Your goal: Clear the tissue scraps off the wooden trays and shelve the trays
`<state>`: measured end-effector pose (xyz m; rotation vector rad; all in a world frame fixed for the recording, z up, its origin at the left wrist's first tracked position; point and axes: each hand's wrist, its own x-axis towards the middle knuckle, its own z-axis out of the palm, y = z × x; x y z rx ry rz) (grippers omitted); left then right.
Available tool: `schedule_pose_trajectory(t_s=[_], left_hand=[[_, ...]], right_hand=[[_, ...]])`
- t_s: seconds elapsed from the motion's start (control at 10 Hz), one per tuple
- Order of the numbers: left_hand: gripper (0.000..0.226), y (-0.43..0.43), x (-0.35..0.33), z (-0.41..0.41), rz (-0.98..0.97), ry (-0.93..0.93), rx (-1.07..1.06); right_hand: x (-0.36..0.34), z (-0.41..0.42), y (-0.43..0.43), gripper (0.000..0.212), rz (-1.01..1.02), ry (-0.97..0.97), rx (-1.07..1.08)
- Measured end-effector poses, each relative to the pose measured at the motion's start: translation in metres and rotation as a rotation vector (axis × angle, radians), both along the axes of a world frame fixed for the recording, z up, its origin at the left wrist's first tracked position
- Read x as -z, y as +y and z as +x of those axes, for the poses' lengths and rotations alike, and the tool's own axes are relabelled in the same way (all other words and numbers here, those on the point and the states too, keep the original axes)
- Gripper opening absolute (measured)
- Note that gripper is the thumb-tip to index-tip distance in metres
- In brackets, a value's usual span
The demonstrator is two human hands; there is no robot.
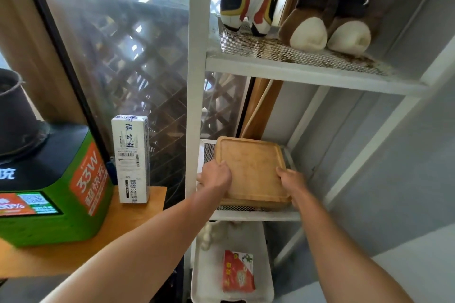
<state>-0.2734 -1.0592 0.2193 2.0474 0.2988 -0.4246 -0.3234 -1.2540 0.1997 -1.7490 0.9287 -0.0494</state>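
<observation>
Square light-wood trays [253, 170], apparently a stack, sit on the white mesh middle shelf [256, 214], top one bare of tissue scraps. Left hand [216, 176] grips the left edge, right hand [291, 181] the right edge. Shelving looks nearly done; only letting go seems left. Plush toys [325, 32] above.

Single head-worn wide-angle view, looking forward and down along both forearms. Faces a white shelf unit [197, 81] at close range; the mesh middle shelf [258, 214] sits centre frame (straight edges bow toward the borders). A wooden side table [138, 219] occupies lower left.
</observation>
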Motion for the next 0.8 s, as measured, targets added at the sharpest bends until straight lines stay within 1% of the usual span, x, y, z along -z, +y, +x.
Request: schedule_pose_trajectory(t_s=[0.2, 0.3, 0.4, 0.5, 0.6, 0.7, 0.8], left_hand=[[0.038, 0.001, -0.004, 0.005, -0.042, 0.002, 0.016], [0.034, 0.002, -0.006, 0.002, 0.010, 0.004, 0.041], [0.033, 0.002, -0.007, -0.001, 0.056, -0.010, 0.056], [0.037, 0.004, -0.012, -0.004, 0.142, -0.050, 0.072], [0.049, 0.004, -0.017, -0.009, 0.254, -0.176, 0.184], [0.056, -0.001, -0.024, -0.016, 0.352, -0.328, 0.322], [0.061, -0.003, -0.035, -0.018, 0.394, -0.390, 0.470]], right_hand=[[0.001, 0.002, 0.002, 0.049, -0.097, 0.025, -0.053], [-0.001, 0.000, 0.002, 0.045, -0.145, 0.049, -0.057], [-0.004, -0.001, 0.003, 0.047, -0.185, 0.070, -0.075], [-0.013, -0.002, 0.008, 0.056, -0.298, 0.124, -0.092], [-0.027, -0.012, 0.016, 0.059, -0.519, 0.182, -0.097], [-0.046, -0.034, 0.028, 0.049, -0.790, 0.200, -0.093], [-0.063, -0.052, 0.043, 0.029, -0.997, 0.129, -0.142]])
